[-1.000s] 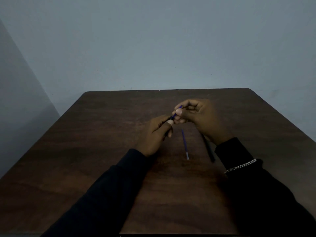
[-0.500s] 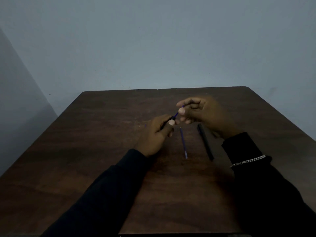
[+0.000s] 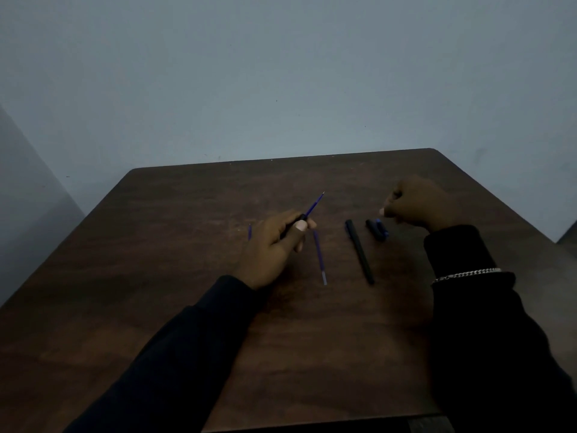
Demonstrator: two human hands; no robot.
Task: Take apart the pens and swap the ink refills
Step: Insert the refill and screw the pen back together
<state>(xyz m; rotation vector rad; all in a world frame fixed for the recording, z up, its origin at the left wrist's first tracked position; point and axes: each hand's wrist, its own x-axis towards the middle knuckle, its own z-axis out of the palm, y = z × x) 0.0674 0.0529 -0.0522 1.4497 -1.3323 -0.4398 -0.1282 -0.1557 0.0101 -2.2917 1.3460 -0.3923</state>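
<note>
My left hand (image 3: 274,242) grips a black pen barrel (image 3: 295,223) with a blue ink refill (image 3: 313,206) sticking out of its far end, tip pointing up and away. A second blue refill (image 3: 320,257) lies loose on the brown table (image 3: 187,276) just right of that hand. Further right lies an empty black barrel (image 3: 359,251). Beside it rests a small black and blue pen piece (image 3: 377,229). My right hand (image 3: 412,204) hovers just right of that piece, fingers curled, apparently empty. A short blue bit (image 3: 249,232) shows left of my left hand.
The table's far edge meets a plain grey wall (image 3: 281,89). The right corner of the table (image 3: 530,220) slants off near my right sleeve, which carries a silver bracelet (image 3: 465,274).
My hands have separated. The right hand moved right and set down the small black and blue piece. The left hand keeps the barrel, its refill now exposed.
</note>
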